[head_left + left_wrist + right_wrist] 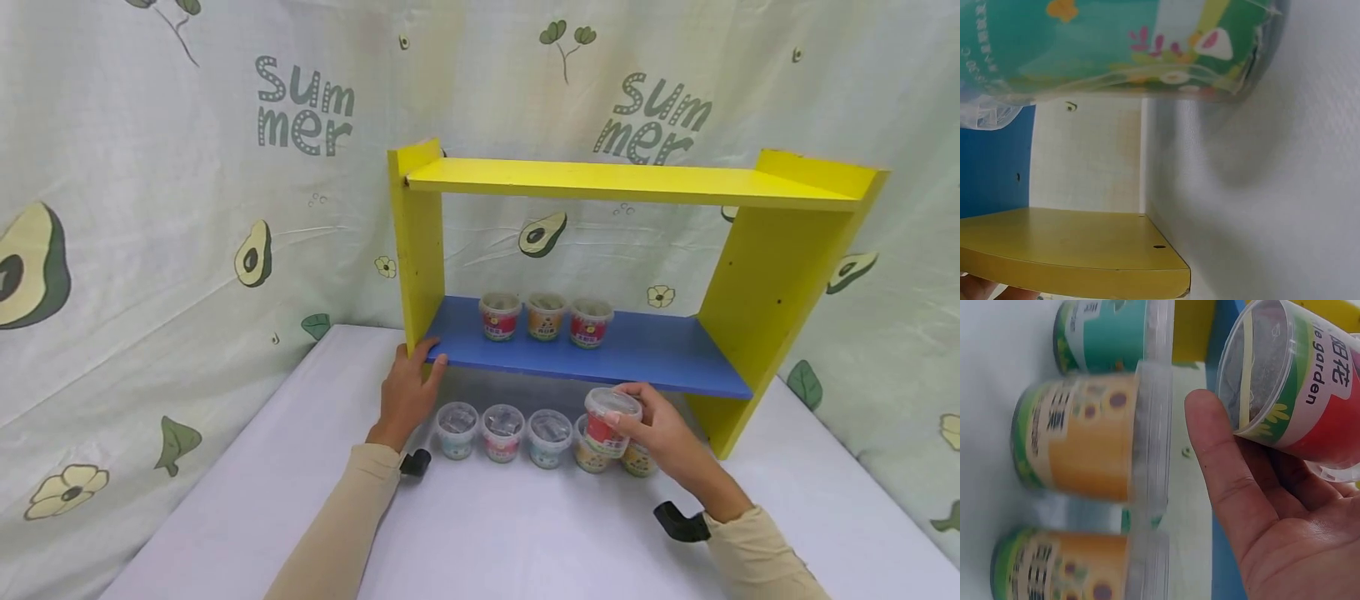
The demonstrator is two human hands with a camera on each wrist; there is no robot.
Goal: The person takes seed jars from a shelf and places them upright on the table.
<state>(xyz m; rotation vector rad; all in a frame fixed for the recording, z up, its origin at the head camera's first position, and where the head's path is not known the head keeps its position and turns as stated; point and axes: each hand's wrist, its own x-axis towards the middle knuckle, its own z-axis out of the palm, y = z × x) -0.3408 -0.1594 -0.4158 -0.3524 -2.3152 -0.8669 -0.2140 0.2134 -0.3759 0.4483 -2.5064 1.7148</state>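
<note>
My right hand holds a red-labelled lidded plastic cup, tilted, in front of the blue shelf board's front edge. In the right wrist view, the clear base of this cup shows above my fingers. Just below and behind it stand two orange-labelled cups, partly hidden by the held cup and hand. My left hand grips the front left corner of the yellow and blue shelf unit. In the left wrist view, a teal-labelled cup looms close to the camera.
Three cups, two red and one orange, stand on the blue board. On the white table, teal cups and a pink cup line up below its front edge. A printed curtain hangs behind.
</note>
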